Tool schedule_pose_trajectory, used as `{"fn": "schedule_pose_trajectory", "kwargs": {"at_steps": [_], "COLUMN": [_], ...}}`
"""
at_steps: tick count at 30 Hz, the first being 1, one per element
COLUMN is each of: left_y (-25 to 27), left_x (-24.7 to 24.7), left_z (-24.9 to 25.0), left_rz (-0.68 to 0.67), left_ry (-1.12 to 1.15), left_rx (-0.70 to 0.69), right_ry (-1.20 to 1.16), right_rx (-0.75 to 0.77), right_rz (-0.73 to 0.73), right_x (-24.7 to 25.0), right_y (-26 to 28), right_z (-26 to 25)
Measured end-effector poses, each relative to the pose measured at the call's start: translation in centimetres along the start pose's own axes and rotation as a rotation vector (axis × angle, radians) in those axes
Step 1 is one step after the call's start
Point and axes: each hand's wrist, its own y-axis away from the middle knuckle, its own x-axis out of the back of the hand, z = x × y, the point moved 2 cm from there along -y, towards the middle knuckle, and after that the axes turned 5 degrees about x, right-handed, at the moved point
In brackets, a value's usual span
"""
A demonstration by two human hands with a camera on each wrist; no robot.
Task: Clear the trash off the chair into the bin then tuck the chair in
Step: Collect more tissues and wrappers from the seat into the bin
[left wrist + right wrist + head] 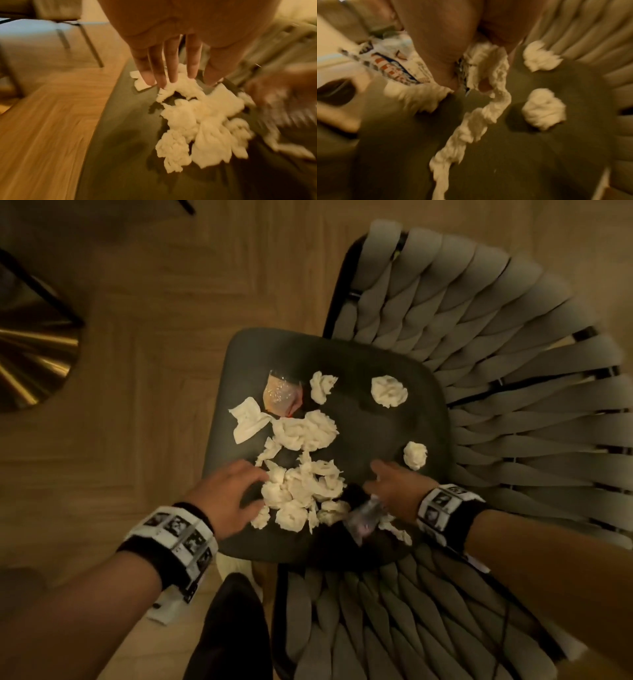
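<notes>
The chair's dark seat (376, 419) is strewn with several crumpled white tissues (305, 429). A clear and orange plastic wrapper (281, 398) lies at the seat's far left. My left hand (260, 481) reaches in from the left. Its straight fingers (173, 65) touch the near tissue pile (197, 121) and it holds nothing. My right hand (373, 484) grips a crinkly clear wrapper (363, 517) together with a twisted tissue strip (481, 112) that hangs from its fingers. Two loose tissue balls (544, 109) lie just to its right. No bin is in view.
The woven grey backrest and arms (513, 354) wrap the seat's right and near sides. Wooden floor (137, 405) lies to the left, with a gold table base (34, 354) at far left. A white wrapper printed in red and blue (392, 65) lies by my right hand.
</notes>
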Motion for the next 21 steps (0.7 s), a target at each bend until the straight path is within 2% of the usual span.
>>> {"fn": "schedule_pose_trajectory", "kwargs": {"at_steps": [3, 5, 7, 10, 14, 18, 21], "left_y": [-0.7, -1.8, -2.9, -4.7, -6.4, -7.5, -7.4], "left_x": [-2.2, -3.8, -5.6, -7.6, -8.3, -7.3, -6.6], "left_z": [2.5, 3.5, 3.3, 1.9, 2.0, 3.7, 4.8], "left_rz": [-0.104, -0.142, -0.200, -0.228, -0.209, -0.247, -0.207], "left_ry": [-0.420, -0.593, -0.688, -0.737, -0.746, -0.672, -0.563], "left_rx": [-0.193, -0.291, -0.328, -0.293, -0.261, -0.247, -0.229], "right_ry": [-0.202, -0.295, -0.389, -0.469, -0.423, -0.438, -0.510], "right_rx": [-0.193, -0.354, -0.509, -0.644, -0.652, -0.584, -0.522], "right_rz": [0.317, 0.457, 0.505, 0.410, 0.352, 0.345, 0.451], "right_x": [1.6, 1.3, -0.1, -2.3, -3.9, -3.0, -0.5], "right_y": [1.8, 2.1, 1.4, -0.7, -2.6, -2.2, -1.0], "right_z": [3.3, 5.3, 6.6, 6.6, 6.8, 7.7, 7.3]}}
